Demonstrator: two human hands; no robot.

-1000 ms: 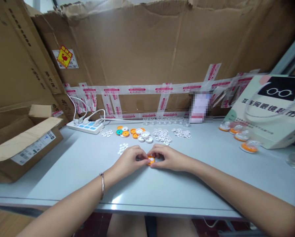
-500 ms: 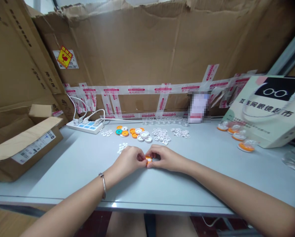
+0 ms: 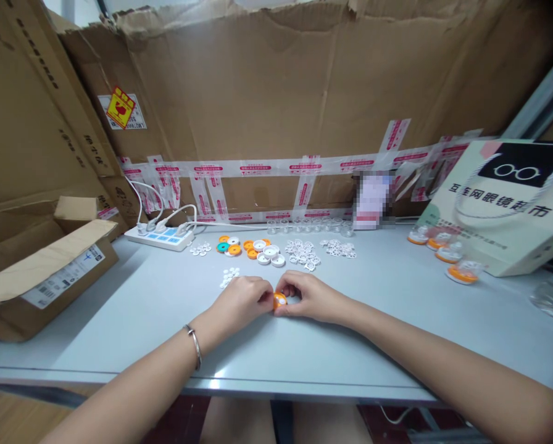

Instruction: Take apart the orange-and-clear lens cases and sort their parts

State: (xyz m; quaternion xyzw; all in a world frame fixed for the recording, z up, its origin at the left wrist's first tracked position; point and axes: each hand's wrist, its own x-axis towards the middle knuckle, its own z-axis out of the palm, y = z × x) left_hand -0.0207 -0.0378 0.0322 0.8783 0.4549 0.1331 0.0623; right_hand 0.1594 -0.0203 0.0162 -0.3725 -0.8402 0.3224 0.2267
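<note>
Low over the middle of the table, a small orange round plastic piece (image 3: 280,300) with white parts in its centre sits between my hands. The thumb and fingers of my right hand (image 3: 314,298) are closed around its right side. My left hand (image 3: 243,300) pinches at the left edge, its fingertips partly hidden behind the hand. Just beyond my left hand lie small white discs (image 3: 231,275). Farther back are orange, white and teal round caps (image 3: 234,250), white cup-like rings (image 3: 271,251) and white gear-like parts (image 3: 301,251).
A row of clear round covers (image 3: 311,227) lines the back by a pixelated phone (image 3: 373,200). At left stand a power strip (image 3: 160,237) and an open cardboard box (image 3: 49,277). Orange-and-white pieces with clear domes (image 3: 462,272) lie near a paper bag (image 3: 498,203) at right.
More of the orange piece now shows between my fingers, and its white parts look turned. My left hand has shifted slightly; the loose parts on the table lie as before.
</note>
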